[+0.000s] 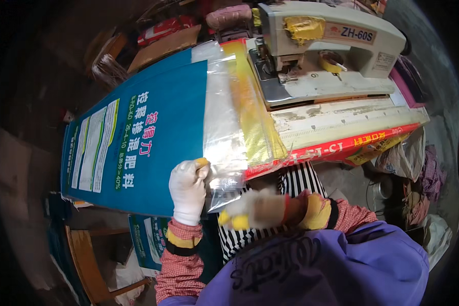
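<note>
A teal printed plastic sack (178,117) lies flat on the left, and a clear plastic liner (222,132) sticks out from its right end. My left hand (186,188), in a white glove with yellow fingertips, is closed on the sack's near right corner, by the liner. My right hand (252,210), gloved alike, is over my striped lap, below the liner's near edge; motion smears its fingers, so its grip does not show. To the right stands a white sewing machine (336,38) on a worn tabletop (336,115).
A yellow woven sack (255,117) lies between liner and machine. Red printed sheeting (336,148) covers the table's front edge. A wooden stool (89,265) stands at lower left, beside another teal sack (147,242). A tape roll (332,61) rests on the machine bed.
</note>
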`<state>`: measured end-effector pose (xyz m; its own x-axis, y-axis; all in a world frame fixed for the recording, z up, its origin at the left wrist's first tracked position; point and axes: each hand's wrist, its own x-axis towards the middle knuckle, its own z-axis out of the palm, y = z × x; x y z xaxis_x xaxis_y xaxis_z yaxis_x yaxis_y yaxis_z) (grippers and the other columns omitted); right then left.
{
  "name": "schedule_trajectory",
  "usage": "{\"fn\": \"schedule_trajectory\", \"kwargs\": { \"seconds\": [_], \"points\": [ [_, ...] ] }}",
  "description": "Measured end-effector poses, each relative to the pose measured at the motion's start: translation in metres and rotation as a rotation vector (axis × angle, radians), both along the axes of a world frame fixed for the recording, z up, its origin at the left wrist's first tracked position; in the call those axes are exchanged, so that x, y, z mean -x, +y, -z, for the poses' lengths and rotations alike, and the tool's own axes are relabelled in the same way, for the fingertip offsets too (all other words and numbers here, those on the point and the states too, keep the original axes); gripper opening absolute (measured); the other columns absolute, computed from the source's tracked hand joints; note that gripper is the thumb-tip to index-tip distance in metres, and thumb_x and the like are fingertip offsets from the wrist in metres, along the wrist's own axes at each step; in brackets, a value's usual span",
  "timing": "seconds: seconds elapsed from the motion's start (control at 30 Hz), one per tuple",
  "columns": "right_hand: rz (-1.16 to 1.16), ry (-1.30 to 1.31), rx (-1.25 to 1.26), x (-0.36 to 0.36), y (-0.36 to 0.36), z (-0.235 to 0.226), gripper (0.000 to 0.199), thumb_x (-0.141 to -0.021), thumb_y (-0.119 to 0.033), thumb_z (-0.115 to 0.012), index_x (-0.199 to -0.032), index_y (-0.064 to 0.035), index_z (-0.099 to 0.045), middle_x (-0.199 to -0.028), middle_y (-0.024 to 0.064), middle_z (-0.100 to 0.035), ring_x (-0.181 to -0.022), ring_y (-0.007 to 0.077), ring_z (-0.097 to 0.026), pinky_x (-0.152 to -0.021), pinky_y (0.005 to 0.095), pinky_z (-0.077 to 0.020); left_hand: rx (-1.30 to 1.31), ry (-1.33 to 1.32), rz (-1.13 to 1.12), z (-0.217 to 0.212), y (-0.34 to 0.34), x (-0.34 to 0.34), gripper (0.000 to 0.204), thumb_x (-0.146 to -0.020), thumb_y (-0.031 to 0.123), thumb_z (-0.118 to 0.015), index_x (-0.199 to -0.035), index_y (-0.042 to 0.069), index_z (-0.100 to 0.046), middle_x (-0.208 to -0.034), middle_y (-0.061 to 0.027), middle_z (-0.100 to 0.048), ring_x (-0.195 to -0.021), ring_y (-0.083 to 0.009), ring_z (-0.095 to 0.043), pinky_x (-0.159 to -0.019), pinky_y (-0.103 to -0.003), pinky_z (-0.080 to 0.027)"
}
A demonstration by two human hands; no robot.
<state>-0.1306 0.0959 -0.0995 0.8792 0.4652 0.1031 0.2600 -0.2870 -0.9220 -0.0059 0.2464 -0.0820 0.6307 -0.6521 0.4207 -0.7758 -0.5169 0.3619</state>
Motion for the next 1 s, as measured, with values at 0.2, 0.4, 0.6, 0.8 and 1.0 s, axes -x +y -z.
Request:
{"fn": "schedule_trajectory", "kwargs": {
  "seconds": [0.2,0.4,0.6,0.8,1.0],
  "points": [
    [0.908,0.351,-1.051,-0.016,-0.029,0.002,0.023,-0.084,-0.001,-0.05,-0.105,-0.0002,-0.059,-0.084,0.0088,-0.061,-0.065,0.0134,-0.057,-0.061,0.0248,-0.0476,-0.194,-0.204,-0.006,-0.008,-0.029,0.018,0.025,-0.07,0.02,-0.068,-0.085,0.003,-0.058,-0.086,-0.0135,-0.058,-0.081,-0.0322,-0.056,-0.072,-0.04,-0.044],
    [0.883,0.314,-0.965,-0.019,-0.032,-0.001,0.024,-0.085,-0.001,-0.051,-0.107,0.0006,-0.059,-0.083,0.0074,-0.062,-0.067,0.012,-0.056,-0.063,0.0236,-0.048,0.25,0.434,-0.166,0.005,-0.014,-0.011,0.012,-0.082,0.013,-0.061,-0.08,0.001,-0.059,-0.068,-0.0022,-0.057,-0.059,-0.0109,-0.05,-0.054,-0.024,-0.04],
    [0.828,-0.189,0.006,-0.064,-0.02,-0.018,0.028,-0.083,-0.024,-0.058,-0.104,-0.0052,-0.063,-0.09,0.0131,-0.065,-0.08,0.0232,-0.063,-0.069,0.0322,-0.0491,0.393,0.773,-0.18,-0.024,-0.014,-0.011,0.015,-0.085,0.013,-0.061,-0.086,-0.001,-0.06,-0.07,0.0026,-0.056,-0.057,-0.0019,-0.044,-0.05,-0.018,-0.036],
    [0.633,-0.007,0.25,-0.074,-0.013,-0.023,0.03,-0.079,-0.041,-0.058,-0.086,-0.0128,-0.066,-0.079,0.0131,-0.065,-0.074,0.029,-0.063,-0.064,0.0378,-0.0488,0.424,0.927,-0.162,-0.041,-0.004,-0.012,0.026,-0.087,0.024,-0.061,-0.087,-0.001,-0.058,-0.073,-0.0015,-0.059,-0.059,-0.0044,-0.05,-0.056,-0.017,-0.042],
    [0.582,0.109,0.129,-0.055,0.004,-0.046,0.037,-0.074,-0.044,-0.063,-0.088,-0.0094,-0.064,-0.082,0.0138,-0.065,-0.08,0.0316,-0.062,-0.069,0.0398,-0.0479,0.319,1.077,-0.062,-0.055,-0.011,0.002,0.026,-0.088,0.024,-0.06,-0.086,-0.001,-0.057,-0.073,-0.0027,-0.059,-0.059,-0.0045,-0.052,-0.055,-0.018,-0.042]
  ]
}}
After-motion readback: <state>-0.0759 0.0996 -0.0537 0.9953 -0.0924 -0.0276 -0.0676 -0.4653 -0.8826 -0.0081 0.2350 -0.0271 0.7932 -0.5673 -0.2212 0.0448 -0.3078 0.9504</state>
